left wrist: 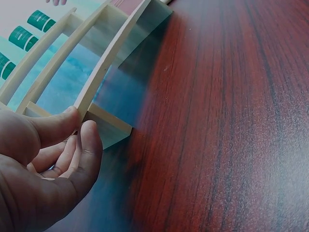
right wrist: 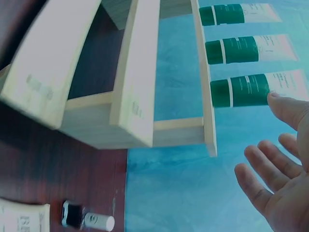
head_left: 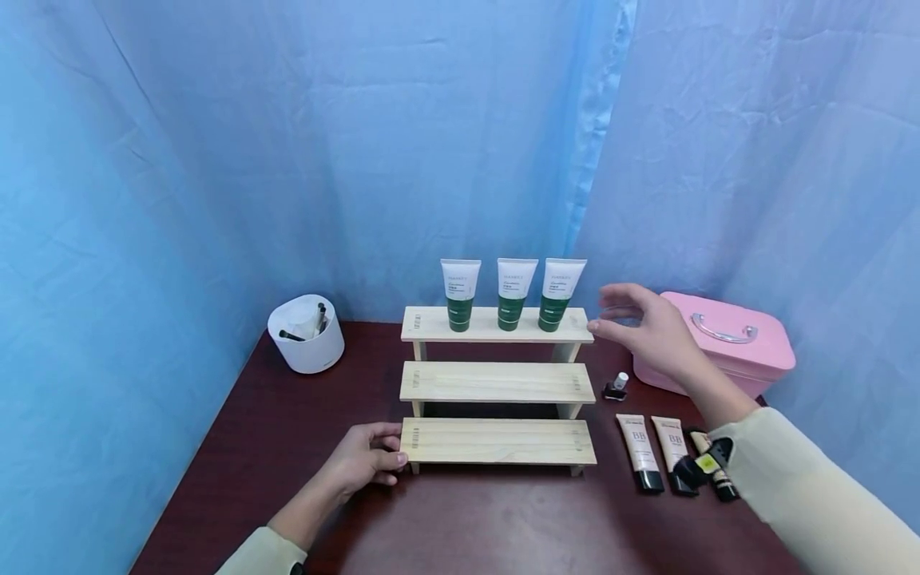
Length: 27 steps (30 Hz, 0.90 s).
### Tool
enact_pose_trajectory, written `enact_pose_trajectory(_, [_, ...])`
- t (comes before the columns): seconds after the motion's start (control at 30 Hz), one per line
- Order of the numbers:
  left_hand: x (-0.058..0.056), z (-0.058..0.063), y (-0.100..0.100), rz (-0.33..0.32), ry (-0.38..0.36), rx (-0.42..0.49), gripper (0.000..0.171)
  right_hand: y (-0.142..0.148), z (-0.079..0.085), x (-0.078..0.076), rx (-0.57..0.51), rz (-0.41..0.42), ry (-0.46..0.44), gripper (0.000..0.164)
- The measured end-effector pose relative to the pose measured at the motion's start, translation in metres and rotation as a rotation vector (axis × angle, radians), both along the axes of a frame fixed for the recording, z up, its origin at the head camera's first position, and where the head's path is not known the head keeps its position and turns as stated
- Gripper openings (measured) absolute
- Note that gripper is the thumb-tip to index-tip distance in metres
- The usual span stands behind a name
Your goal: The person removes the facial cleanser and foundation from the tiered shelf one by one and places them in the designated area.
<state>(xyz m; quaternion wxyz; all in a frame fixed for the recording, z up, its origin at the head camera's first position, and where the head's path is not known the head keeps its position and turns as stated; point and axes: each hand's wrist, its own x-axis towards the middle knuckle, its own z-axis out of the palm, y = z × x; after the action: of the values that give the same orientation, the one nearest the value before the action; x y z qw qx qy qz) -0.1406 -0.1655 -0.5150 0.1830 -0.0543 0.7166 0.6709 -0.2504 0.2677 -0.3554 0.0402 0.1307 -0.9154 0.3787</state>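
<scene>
Closed in at the back and on both sides by hanging blue cloth (head_left: 460, 120); tinged turquoise at far left, shading to lilac blue toward the right. Creased and softly folded throughout, with a shinier band (head_left: 607, 104) right of centre, slanting down and leftward. Below, bordered by the cloth at the back and left, a dark reddish-brown surface (head_left: 237, 447), streaked lengthwise with near-black wood grain. Lit softly, with a pale sheen on the nearer part of the surface.

Two beige tubes (head_left: 637, 453) read "BB"; print on white-green tubes (head_left: 513, 292) is illegible.
</scene>
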Motion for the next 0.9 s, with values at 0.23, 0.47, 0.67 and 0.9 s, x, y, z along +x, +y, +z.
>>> enact_pose_trajectory(0.23, [0.0,0.001,0.0,-0.006,0.002,0.013,0.059,-0.017,-0.002,-0.012,-0.071,0.038,-0.021,0.068])
enact_pose_trajectory(0.47, [0.0,0.001,0.0,-0.006,-0.001,0.009,0.059,-0.026,-0.004,-0.018,-0.09,0.034,-0.042,0.066])
enact_pose_trajectory(0.67, [-0.001,0.0,0.0,-0.015,0.007,-0.002,0.061,-0.032,-0.002,-0.02,-0.092,0.03,-0.056,0.065])
enact_pose_trajectory(0.9, [0.0,0.0,-0.001,-0.012,0.008,0.006,0.061,-0.038,-0.002,-0.021,-0.103,0.039,-0.066,0.066])
